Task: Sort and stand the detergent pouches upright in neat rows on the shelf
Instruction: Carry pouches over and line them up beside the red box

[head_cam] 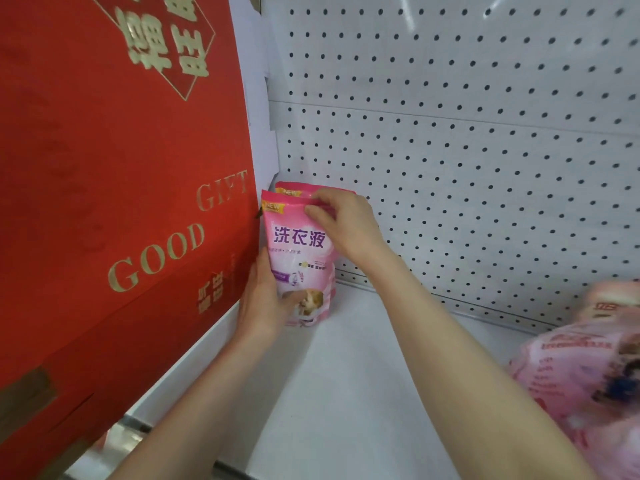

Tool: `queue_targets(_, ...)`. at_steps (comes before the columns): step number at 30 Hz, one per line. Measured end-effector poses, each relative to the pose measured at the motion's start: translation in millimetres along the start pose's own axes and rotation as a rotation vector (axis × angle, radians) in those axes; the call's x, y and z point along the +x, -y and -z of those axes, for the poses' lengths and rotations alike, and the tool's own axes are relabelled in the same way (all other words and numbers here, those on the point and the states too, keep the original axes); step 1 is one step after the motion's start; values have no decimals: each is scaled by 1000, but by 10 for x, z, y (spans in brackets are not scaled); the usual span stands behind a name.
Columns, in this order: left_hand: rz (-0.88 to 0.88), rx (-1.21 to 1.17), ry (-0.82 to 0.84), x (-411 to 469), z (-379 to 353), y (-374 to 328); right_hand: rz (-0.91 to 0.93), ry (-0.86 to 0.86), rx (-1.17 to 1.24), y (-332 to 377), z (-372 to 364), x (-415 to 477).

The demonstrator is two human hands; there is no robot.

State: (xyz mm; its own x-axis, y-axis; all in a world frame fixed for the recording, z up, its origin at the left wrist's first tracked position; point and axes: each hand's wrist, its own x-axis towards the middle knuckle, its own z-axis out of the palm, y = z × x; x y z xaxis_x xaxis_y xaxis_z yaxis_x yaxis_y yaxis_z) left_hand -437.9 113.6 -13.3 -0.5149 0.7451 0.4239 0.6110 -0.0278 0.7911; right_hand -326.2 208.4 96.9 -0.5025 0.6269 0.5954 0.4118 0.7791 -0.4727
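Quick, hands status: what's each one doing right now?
Left hand: closed on the lower edge of the front pink detergent pouch.
Right hand: fingers pinching the same pouch's top edge.

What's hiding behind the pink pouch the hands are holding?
Behind the front pouch stands a second pink pouch; only its top edge peeks out. The rest is covered, so whether more pouches stand behind it cannot be seen. The white pegboard wall is at the back.
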Motion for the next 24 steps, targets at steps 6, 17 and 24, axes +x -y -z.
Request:
queue_targets(6, -32, 63, 19, 2, 37, 23, -42, -14, -15, 120, 109, -88)
queue_targets(17, -145, -94, 60, -613, 281, -71, -148, -138, -239, 465, 582, -1113)
queue_targets(24, -495, -137, 429, -1460, 167, -575, -332, -314, -344, 589, 967, -2807)
